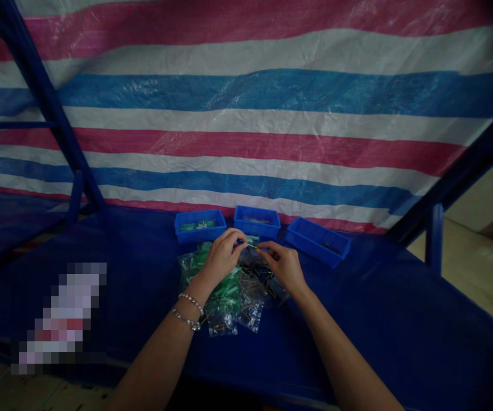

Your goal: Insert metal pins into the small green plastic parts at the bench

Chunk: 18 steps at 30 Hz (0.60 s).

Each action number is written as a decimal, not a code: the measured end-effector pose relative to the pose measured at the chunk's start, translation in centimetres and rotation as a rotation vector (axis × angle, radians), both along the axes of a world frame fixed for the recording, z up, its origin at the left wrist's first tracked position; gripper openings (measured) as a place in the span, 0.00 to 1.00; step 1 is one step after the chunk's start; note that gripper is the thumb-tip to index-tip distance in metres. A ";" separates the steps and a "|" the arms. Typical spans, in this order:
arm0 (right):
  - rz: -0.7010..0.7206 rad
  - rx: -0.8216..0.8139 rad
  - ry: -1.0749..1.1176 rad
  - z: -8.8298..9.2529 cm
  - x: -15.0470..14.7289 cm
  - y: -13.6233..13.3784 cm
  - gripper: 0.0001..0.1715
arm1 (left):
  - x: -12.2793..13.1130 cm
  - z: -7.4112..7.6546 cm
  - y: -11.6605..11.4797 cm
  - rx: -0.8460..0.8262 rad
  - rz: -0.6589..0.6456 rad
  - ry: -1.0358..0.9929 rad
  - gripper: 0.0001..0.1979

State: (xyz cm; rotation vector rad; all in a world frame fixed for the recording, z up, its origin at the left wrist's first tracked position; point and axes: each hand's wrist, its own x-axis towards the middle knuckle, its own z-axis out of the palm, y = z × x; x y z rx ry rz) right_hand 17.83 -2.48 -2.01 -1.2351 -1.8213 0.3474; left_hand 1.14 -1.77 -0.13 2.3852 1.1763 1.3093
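Observation:
Between my two hands runs a thin, light-coloured rod (pixel 250 245), too small to make out fully. My left hand (pixel 225 254), with two bracelets on its wrist, pinches the rod's left end. The fingertips of my right hand (pixel 284 264) close on its right end. Beneath and around both hands lie clear plastic bags with green pieces (pixel 226 294) and clear bags with thin brownish pieces (pixel 250 297). Dark, thin pieces (pixel 274 282) show beside my right hand.
Behind the hands stand a blue bin with green pieces (pixel 201 235), a middle blue bin (pixel 257 229) and a right blue bin (pixel 315 250) on the blue table (pixel 144 240). A striped sheet (pixel 246 131) hangs behind, between blue metal posts. A pixelated patch covers the left side.

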 end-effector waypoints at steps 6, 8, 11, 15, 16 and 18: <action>-0.001 0.009 -0.012 -0.2 -0.1 -0.1 0.15 | -0.2 -0.1 0.2 -0.013 0.003 0.000 0.02; -0.004 -0.008 -0.043 -0.2 -0.1 -0.1 0.14 | -0.3 -0.1 0.2 -0.010 0.004 0.007 0.02; -0.012 -0.004 -0.053 -0.2 0.0 -0.1 0.14 | -0.3 -0.2 0.3 -0.007 0.005 0.022 0.02; -0.016 0.020 -0.049 -0.4 0.0 0.1 0.15 | -0.3 -0.1 0.3 -0.004 0.010 0.025 0.01; -0.013 0.016 -0.059 -0.4 0.0 0.1 0.15 | -0.3 -0.1 0.3 -0.002 0.008 0.026 0.01; -0.003 0.005 -0.087 -0.5 0.0 0.1 0.14 | -0.3 -0.1 0.3 0.000 0.001 0.029 0.01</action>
